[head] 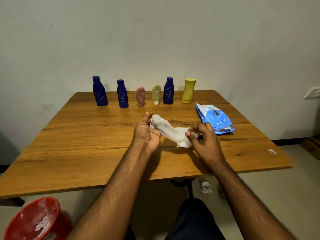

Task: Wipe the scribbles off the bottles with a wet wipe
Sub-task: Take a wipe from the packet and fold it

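Note:
Several bottles stand in a row at the far side of the wooden table [86,135]: a dark blue bottle [100,91], a second blue bottle [122,94], a pink tube [140,96], a green tube [156,94], a third blue bottle [168,91] and a yellow bottle [188,90]. White scribbles show on all but the yellow one. A white wet wipe [170,131] is stretched above the table's middle. My left hand [147,134] grips its left end and my right hand [202,137] pinches its right end.
A blue pack of wet wipes [214,118] lies on the table to the right. A red bucket [34,220] with used wipes sits on the floor at the lower left. A white cup [206,187] stands on the floor under the table's near edge.

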